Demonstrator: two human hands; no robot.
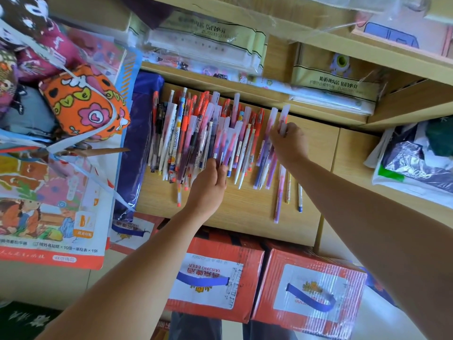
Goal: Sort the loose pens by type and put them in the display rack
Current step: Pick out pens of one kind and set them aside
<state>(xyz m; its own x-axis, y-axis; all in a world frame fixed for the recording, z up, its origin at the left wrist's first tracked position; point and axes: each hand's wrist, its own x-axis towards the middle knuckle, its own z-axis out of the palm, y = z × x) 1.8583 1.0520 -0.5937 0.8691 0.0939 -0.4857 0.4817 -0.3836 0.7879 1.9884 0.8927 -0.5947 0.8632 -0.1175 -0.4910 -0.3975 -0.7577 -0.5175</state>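
I am pinching a frosted pen (284,118) in my right hand (290,144), meaning to ease it clear while my left hand (208,185), grip unclear, is steadying the pile (196,133).

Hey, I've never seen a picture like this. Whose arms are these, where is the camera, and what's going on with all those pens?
There is no machine here. This is one picture from a camera worn on a person's head, looking down at their own bare arms. On the wooden shelf lies a big pile of loose pens, mostly red, white and purple, with a few separate pens to its right. The left hand seems to grip the lower ends of a bunch of frosted-cap pens in the pile. The right hand pinches a single frosted-cap pen with its fingers. Below the shelf stand two red beer cartons, and an orange patterned pouch lies to the left.
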